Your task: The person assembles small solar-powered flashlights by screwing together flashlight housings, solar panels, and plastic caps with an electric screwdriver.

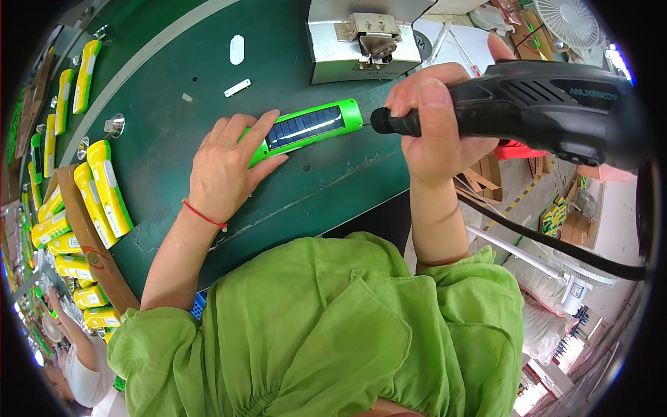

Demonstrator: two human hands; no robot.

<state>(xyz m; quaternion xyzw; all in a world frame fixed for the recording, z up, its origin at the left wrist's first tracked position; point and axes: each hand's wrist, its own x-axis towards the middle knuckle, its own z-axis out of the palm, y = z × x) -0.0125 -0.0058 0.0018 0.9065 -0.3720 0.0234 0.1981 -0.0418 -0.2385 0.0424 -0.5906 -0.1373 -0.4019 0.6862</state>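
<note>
On the green bench (pixel 160 149), your left hand (pixel 221 161) has its fingers pinching one end of a green solar-panelled case (pixel 307 128); your right hand (pixel 440 121) grasps a black power screwdriver (pixel 538 104), its bit (pixel 367 125) right at the case's other end.

Torch casing (pixel 351 114): bright green. Solar panel (pixel 306 128): dark blue-black, crossed by pale grid lines, with whitish glare. Power driver (pixel 535 104): black, with teal lettering. Bench (pixel 333 187): dark green. Grouped torches (pixel 108 186): yellow bodies, green edging, pale grey-white inserts. Oval plate (pixel 237 50) and small strip (pixel 237 87): white. Wrist cord (pixel 203 217): red. Blouse (pixel 299 320): plain lime green. Floor stripe (pixel 511 206): apparently yellow and black, though distant and small.
</note>
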